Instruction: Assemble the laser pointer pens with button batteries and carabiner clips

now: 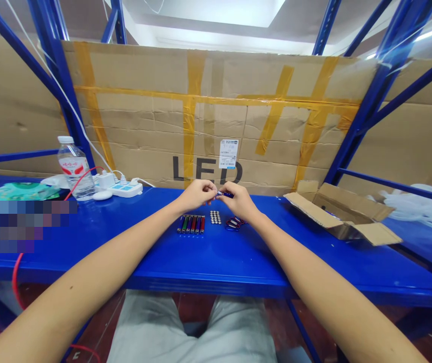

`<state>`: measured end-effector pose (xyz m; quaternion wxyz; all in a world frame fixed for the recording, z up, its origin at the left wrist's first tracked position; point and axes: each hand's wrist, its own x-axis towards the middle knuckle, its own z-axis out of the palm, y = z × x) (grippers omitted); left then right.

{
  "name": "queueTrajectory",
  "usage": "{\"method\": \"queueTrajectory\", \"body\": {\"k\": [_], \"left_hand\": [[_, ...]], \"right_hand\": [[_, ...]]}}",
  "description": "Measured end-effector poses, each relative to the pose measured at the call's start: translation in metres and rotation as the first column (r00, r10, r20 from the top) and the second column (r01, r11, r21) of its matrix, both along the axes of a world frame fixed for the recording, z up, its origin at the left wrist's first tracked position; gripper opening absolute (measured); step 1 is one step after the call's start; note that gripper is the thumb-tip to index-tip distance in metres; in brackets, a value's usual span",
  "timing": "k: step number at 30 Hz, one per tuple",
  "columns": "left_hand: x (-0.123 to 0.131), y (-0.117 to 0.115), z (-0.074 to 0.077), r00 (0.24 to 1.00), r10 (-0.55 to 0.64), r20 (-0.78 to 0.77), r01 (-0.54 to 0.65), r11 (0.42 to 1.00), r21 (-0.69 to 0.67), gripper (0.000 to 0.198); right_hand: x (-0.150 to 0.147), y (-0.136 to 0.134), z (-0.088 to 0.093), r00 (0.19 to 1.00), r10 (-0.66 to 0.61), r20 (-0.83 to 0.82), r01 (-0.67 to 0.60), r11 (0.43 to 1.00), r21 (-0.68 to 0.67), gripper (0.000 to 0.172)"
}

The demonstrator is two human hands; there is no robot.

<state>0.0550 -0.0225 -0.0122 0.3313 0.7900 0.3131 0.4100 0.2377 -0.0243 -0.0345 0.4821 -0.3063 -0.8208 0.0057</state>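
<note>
Above the back part of the blue table, my two hands meet around a slim blue tube with a silver end, like a mini flashlight point(228, 194). My right hand point(241, 200) is closed around the blue body. Fingers of my left hand point(199, 193) pinch at the silver end; exactly what they grip there is partly hidden. Below my left hand lies a row of several mini flashlights point(191, 224) in purple, green, red and blue. Small round silver pieces point(215, 217) sit in neat rows beside them. Under my right hand are a few red and blue carabiner clips point(234, 223).
An opened cardboard box point(346, 222) stands at the right on the blue table point(208, 262). At the left are a water bottle point(75, 169), a white power strip point(127, 188) and a green packet point(22, 191). A large cardboard panel point(143, 121) closes off the back.
</note>
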Motion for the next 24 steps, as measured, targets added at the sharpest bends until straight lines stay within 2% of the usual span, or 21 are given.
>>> {"method": "queueTrajectory", "body": {"k": [5, 7, 10, 13, 18, 24], "left_hand": [[0.0, 0.002, -0.006, 0.998, 0.048, -0.035, -0.047, 0.999, 0.024, 0.006], [0.001, 0.003, -0.008, 0.997, 0.068, -0.045, -0.066, 0.997, 0.046, 0.005], [0.0, 0.004, -0.008, 0.996, 0.076, -0.049, -0.073, 0.996, 0.059, 0.003], [-0.002, 0.005, -0.008, 0.998, 0.054, -0.039, -0.052, 0.997, 0.051, 0.004], [-0.004, 0.008, -0.01, 0.998, 0.024, -0.057, -0.022, 0.999, 0.04, 0.006], [-0.005, 0.009, -0.013, 0.996, 0.035, -0.079, -0.028, 0.996, 0.083, 0.005]], "right_hand": [[0.004, 0.002, 0.0, 0.998, 0.044, 0.046, -0.041, 0.996, -0.075, 0.008], [0.004, 0.003, -0.002, 0.997, 0.041, 0.071, -0.035, 0.995, -0.095, 0.011], [0.002, 0.004, -0.004, 0.998, 0.012, 0.064, -0.005, 0.994, -0.107, 0.006], [0.0, 0.004, -0.005, 1.0, -0.019, 0.021, 0.021, 0.996, -0.087, 0.017], [0.0, 0.002, -0.005, 1.0, -0.003, -0.002, 0.003, 0.999, -0.039, 0.009], [0.002, 0.003, -0.003, 1.0, 0.028, 0.011, -0.027, 0.996, -0.09, 0.004]]}}
